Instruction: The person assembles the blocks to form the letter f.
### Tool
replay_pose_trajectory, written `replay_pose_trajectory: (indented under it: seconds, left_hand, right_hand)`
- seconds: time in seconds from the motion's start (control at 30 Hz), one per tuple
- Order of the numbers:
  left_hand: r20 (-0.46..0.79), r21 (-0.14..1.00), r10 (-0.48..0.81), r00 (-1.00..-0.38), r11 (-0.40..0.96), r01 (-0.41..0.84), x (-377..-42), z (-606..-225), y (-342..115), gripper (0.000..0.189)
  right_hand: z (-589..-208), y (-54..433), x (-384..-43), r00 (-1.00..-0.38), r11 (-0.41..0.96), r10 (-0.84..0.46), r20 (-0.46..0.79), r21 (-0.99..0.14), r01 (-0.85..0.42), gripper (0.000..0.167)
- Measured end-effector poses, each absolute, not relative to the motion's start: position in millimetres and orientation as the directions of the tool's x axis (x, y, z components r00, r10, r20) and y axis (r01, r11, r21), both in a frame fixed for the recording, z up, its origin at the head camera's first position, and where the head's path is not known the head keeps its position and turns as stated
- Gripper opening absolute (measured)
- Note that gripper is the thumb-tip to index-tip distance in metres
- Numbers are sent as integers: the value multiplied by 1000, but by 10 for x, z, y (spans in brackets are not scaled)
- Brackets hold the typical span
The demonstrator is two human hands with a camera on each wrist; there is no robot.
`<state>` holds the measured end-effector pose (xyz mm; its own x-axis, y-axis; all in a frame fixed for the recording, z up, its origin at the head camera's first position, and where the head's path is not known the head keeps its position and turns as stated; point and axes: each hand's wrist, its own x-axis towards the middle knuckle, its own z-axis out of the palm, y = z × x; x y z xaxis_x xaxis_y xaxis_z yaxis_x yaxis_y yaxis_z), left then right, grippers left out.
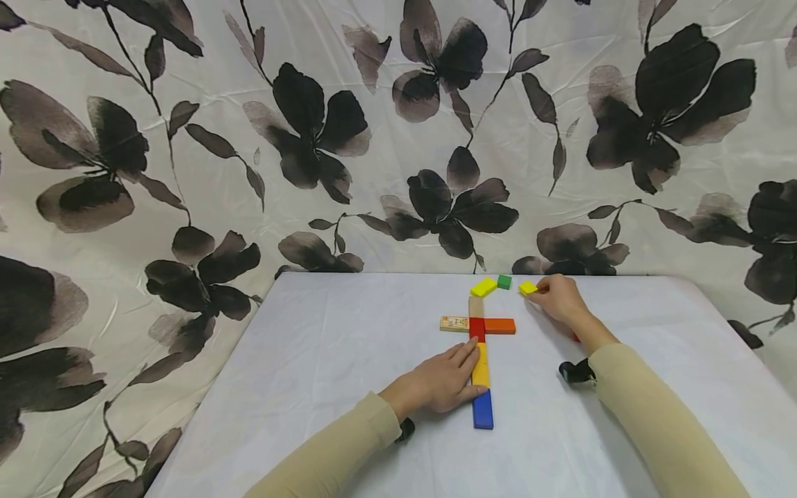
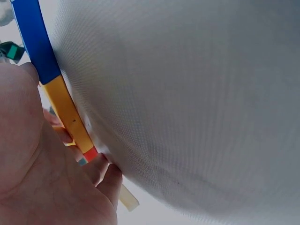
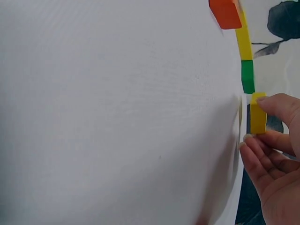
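Observation:
At the table's far edge my right hand (image 1: pixel 562 299) pinches a small yellow block (image 3: pixel 258 117) between thumb and fingers. Left of it lie a green block (image 1: pixel 504 281) and another yellow block (image 1: pixel 483 287), set end to end in a slanting line. My left hand (image 1: pixel 438 379) rests along the left side of a long yellow block (image 1: pixel 480 366), fingertips at a red block (image 1: pixel 477 330) and thumb near a blue block (image 1: pixel 483 411). An orange block (image 1: pixel 500 326) and a printed wooden block (image 1: pixel 454 324) flank the red one. A plain wooden block (image 1: pixel 476 307) lies above it.
A white cloth covers the table (image 1: pixel 324 373). Behind it hangs a floral curtain (image 1: pixel 373 138). Something red (image 1: pixel 575 338) shows partly beneath the right forearm. A black device (image 1: pixel 575 372) is on the right wrist.

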<state>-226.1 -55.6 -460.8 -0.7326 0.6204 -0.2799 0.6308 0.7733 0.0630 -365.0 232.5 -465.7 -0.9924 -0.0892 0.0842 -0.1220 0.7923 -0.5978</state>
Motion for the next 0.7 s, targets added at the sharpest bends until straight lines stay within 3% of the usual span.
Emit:
replay_pose_trajectory:
  seconds: [0.23,0.7]
  left_hand:
    - [-283,63,616,-735,777,626,-2254,-4618,-557,82]
    - [-279,64,618,-735,776,628,-2263,-4620,-560,83]
  right_hand:
    - [-4631,2241,-3685,-997,791,-77,26,-607,-77,41]
    - [-4652,2199,-3766,-996,804,-86,33,-588,-89,41]
